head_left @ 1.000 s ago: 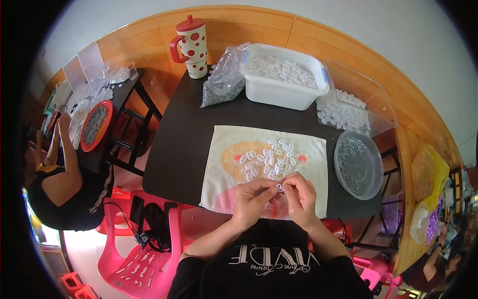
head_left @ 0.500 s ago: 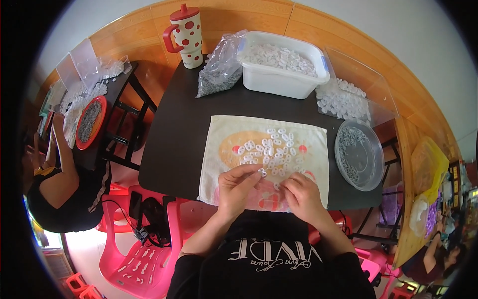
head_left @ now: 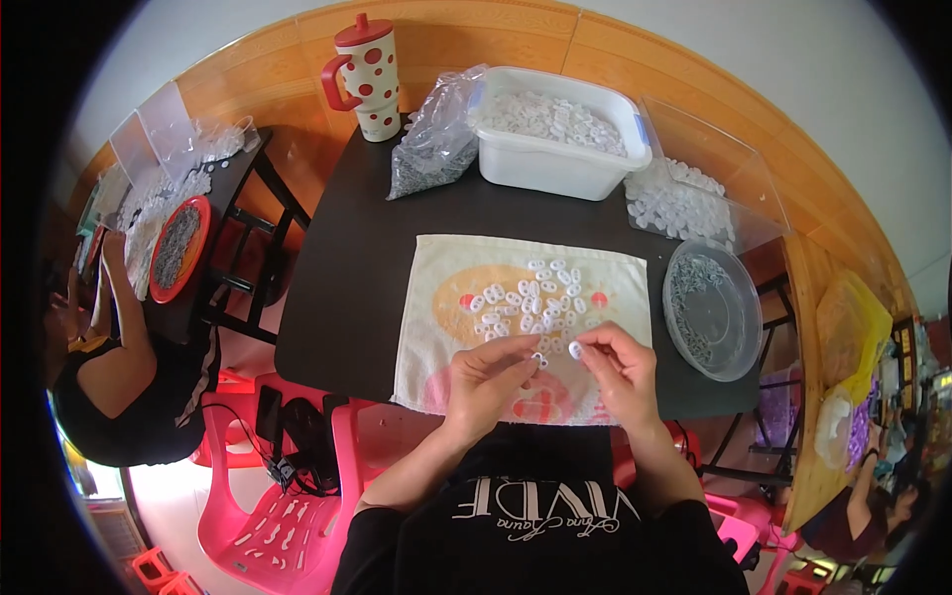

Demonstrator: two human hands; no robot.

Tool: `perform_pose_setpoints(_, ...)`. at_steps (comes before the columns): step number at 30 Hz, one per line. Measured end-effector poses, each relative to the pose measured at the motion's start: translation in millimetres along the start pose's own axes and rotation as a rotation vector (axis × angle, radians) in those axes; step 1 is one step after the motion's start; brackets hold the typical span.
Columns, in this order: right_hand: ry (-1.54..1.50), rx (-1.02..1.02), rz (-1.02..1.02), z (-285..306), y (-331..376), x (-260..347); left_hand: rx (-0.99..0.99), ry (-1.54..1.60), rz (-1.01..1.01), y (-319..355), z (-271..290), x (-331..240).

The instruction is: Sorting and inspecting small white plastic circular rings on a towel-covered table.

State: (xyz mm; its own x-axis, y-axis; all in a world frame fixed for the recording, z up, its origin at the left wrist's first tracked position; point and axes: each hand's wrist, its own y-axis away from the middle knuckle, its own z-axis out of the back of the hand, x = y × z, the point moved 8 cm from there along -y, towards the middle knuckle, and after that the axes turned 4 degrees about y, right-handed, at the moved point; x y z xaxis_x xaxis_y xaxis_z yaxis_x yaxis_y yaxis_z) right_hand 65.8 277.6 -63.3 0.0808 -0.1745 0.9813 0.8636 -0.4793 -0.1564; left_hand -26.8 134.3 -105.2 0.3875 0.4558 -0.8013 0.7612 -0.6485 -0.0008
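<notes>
My left hand [head_left: 484,382] pinches a small white piece with a ring-like end [head_left: 540,361] between thumb and fingertips. In my right hand [head_left: 623,375] a white oval plastic piece [head_left: 575,350] is held at the fingertips. Both hands hover over the near part of a cream patterned cloth [head_left: 418,317], a small gap between them. Beyond the fingers lie many loose white two-holed oval pieces [head_left: 532,303], spread over the cloth's middle. The details of the piece in the left hand are too small to make out.
At the right stands a round clear tub [head_left: 746,347] of small grey metal bits. Behind it are a clear box [head_left: 759,203] of white pieces, a white bin [head_left: 555,177], a bag of grey bits [head_left: 431,159] and a spotted tumbler [head_left: 372,84]. Another person [head_left: 119,387] sits at the left.
My right hand has lifted and turned, now showing the white oval piece at its fingertips. The left hand has shifted slightly right and nearer me, still pinching its piece.
</notes>
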Motion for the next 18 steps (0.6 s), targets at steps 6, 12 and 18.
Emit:
perform_pose_setpoints(6, -0.054, 0.047, 0.043, -3.5, -7.7, 3.6, 0.039, -0.030, 0.032, 1.0, -14.0, 5.7)
perform_pose_setpoints(12, 0.027, 0.054, 0.082, -5.4, -4.5, 7.1, 0.047, -0.010, -0.006, 1.4, -16.1, 1.7)
perform_pose_setpoints(18, 0.217, -0.008, 0.192, 0.7, -3.4, 21.1, 0.032, -0.014, -0.030, 4.7, -11.5, 1.0)
